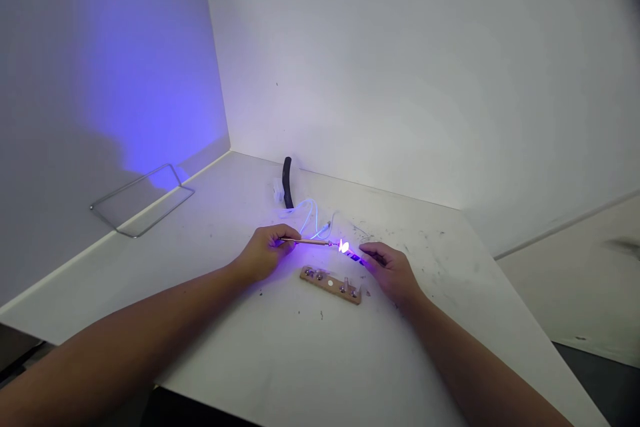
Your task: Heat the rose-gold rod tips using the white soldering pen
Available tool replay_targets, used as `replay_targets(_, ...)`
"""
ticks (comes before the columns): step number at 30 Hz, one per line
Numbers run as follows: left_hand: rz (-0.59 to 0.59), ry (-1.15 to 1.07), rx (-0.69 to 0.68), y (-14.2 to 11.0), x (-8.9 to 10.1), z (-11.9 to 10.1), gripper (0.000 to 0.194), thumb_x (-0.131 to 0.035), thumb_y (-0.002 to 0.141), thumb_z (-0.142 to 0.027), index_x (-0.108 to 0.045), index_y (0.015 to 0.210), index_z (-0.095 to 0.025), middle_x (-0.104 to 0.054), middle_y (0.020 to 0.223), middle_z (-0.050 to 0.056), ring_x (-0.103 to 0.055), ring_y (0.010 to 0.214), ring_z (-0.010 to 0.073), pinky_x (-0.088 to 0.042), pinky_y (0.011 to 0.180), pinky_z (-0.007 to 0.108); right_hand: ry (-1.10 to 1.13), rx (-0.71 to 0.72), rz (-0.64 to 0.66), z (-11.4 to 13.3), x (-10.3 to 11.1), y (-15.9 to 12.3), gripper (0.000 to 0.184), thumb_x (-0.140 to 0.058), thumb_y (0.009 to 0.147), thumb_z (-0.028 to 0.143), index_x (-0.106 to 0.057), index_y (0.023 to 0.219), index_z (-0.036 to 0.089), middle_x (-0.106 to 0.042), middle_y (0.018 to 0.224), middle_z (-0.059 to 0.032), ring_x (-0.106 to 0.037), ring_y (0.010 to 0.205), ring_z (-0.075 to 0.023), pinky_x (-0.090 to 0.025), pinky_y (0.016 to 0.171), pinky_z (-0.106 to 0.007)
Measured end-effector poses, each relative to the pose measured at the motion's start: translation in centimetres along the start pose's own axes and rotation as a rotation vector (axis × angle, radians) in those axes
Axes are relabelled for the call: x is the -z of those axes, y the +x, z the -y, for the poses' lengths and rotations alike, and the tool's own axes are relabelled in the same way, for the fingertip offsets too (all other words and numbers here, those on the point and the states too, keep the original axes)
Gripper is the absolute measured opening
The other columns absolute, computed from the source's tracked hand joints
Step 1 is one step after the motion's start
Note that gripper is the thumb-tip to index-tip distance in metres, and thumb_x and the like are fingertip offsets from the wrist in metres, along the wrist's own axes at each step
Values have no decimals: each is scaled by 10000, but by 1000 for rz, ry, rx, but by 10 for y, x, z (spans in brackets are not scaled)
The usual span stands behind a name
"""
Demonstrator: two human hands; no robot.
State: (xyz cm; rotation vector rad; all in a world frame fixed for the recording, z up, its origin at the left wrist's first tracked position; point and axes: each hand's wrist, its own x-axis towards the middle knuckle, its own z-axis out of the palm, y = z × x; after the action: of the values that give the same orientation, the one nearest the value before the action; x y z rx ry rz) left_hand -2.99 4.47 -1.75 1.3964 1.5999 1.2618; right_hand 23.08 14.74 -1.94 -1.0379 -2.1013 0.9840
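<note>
My left hand (270,250) pinches a slim copper-coloured pen-like rod (313,242), its tip pointing right. Close to that tip is a small bright violet light (343,247); glare hides its shape and whether the rod touches it. My right hand (390,270) has its fingers closed round the end of a dark-and-light banded stick (355,257) that runs from the glow. Below, between both hands, a narrow wooden bar (330,284) lies on the table with small round metallic pieces and clear upright bits along it.
A white cable (313,213) loops behind my hands. Near the back wall a black curved tube (287,181) stands beside a clear piece (278,191). A bent wire frame (143,200) is at the left wall. Dark specks mark the white table (300,360).
</note>
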Motion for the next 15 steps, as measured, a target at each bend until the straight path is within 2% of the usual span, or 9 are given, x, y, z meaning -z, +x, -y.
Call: replay_targets(15,-14,38,-9,2,-2,2,155,-559,726,-240,-654,833,-181,-648,800,19,-572,759,163,-425,709,274,-6,3,1,2,1,0,214,-571,774,342,-634,916,194,-656,890,-59,-608,795,-204,-490,716,-334)
